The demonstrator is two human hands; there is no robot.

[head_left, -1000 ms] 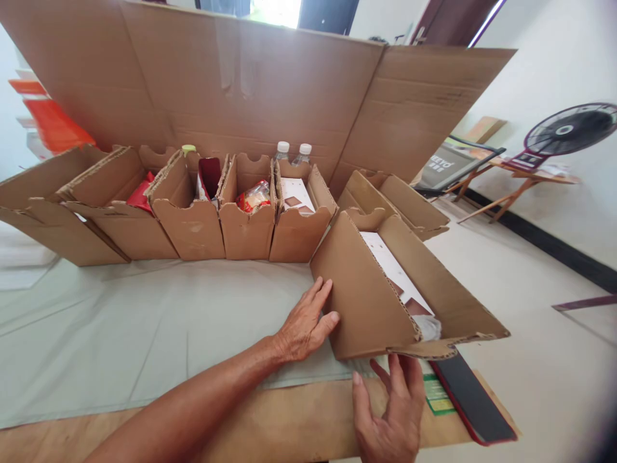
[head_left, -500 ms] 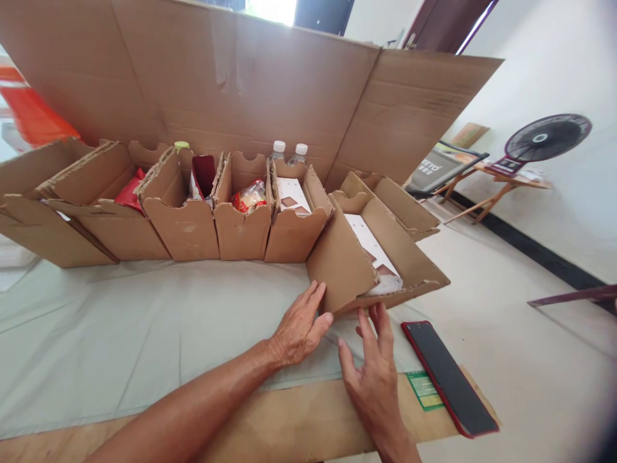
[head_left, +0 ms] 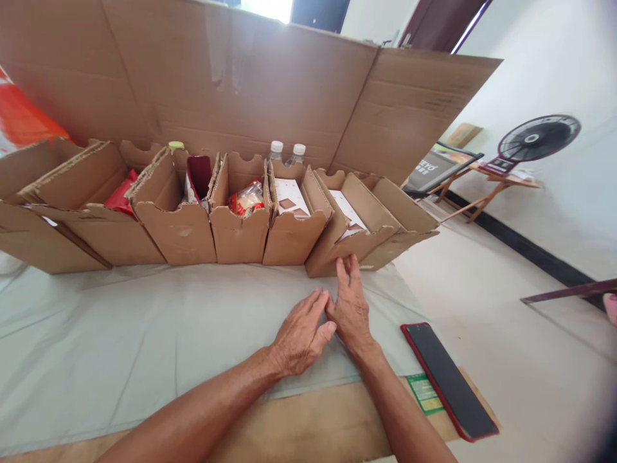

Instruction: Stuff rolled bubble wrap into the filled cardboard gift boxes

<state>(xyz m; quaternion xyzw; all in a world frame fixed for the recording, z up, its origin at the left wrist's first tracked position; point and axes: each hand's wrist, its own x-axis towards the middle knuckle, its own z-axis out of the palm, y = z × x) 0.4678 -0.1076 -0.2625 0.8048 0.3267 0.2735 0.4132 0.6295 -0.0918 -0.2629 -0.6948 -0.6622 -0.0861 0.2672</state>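
My right hand (head_left: 351,305) has its fingertips against the front of a cardboard bin (head_left: 332,252), with nothing gripped. This bin stands between two others and holds a white box with brown patterning (head_left: 348,212). My left hand (head_left: 303,331) rests low over the pale green cloth (head_left: 202,334), fingers stretched out, close beside my right hand and holding nothing. Just left of the bin is another cardboard bin (head_left: 295,241) with a similar white box (head_left: 291,197). Further left, one bin (head_left: 241,238) holds a red and clear food packet (head_left: 248,199).
More cardboard bins (head_left: 186,238) extend left, one with a red packet (head_left: 121,193). A tall cardboard panel (head_left: 270,83) stands behind, with two white-capped bottles (head_left: 276,151) before it. A red-edged phone (head_left: 448,379) lies at the table's right edge. A fan (head_left: 533,141) stands beyond.
The bin at my right hand has moved away from me, back into the row beside its neighbours. My right hand has moved forward with it; my left hand has come away from its side.
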